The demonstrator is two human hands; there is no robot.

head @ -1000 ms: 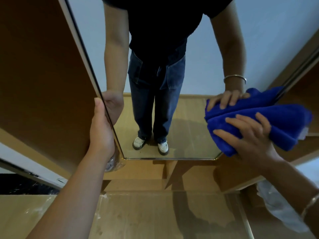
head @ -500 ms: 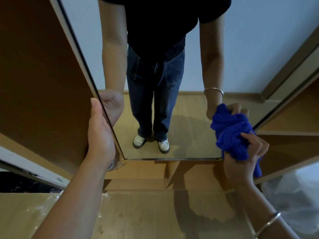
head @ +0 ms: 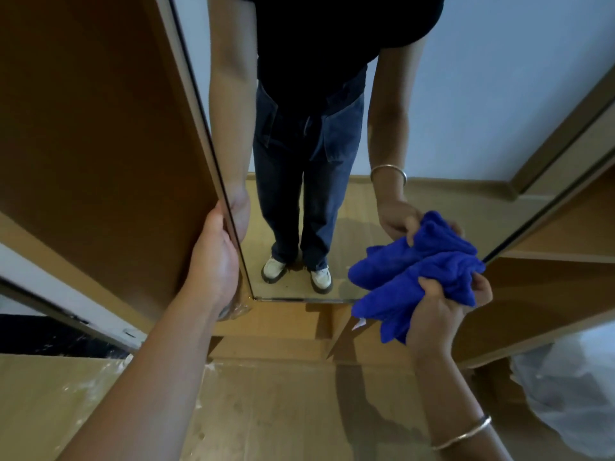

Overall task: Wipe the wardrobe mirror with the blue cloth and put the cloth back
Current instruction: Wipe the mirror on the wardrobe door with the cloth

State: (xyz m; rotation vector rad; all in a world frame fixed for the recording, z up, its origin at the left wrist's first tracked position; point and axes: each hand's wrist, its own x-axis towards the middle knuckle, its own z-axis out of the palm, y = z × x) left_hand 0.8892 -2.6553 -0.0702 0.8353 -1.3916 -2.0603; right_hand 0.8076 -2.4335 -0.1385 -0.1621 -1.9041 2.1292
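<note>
My right hand (head: 442,314) grips the bunched cloth (head: 412,291) against the mirror's (head: 332,227) lower right corner, its length slanting from lower left to upper right, while my left hand (head: 213,261) clasps the door (head: 100,144) edge.

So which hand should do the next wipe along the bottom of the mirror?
The right hand. It grips the bunched blue cloth right at the mirror's lower right corner. The left hand holds the door edge, probably steadying it.
</note>
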